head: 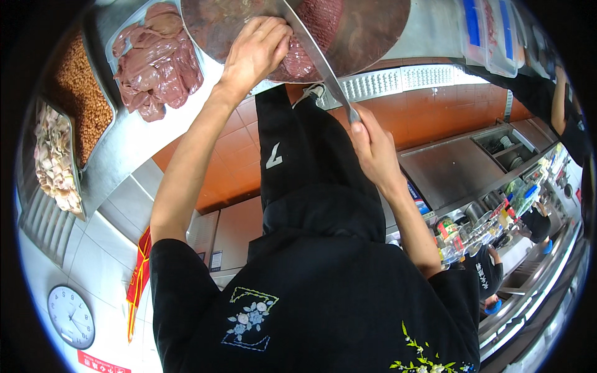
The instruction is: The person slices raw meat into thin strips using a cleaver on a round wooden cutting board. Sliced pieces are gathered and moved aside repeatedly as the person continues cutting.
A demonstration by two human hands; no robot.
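Observation:
At the top centre, a piece of dark red raw meat (319,23) lies on a round chopping board (373,32). My left hand (259,49) rests on the meat's left side with its fingers bent close together. Closed around the handle of a long-bladed knife (322,60) is my right hand (375,144), right of centre. The blade slants up and left across the meat, close beside the left fingers. Left of the board, glossy raw liver (156,60) fills a clear plastic container (109,49).
A metal tray of brown beans or nuts (77,88) and a tray of pale chopped pieces (56,163) stand at left. Lidded plastic containers (487,37) sit at upper right, near a co-worker's arm (558,102). Other people work at far right beyond a steel counter (452,168).

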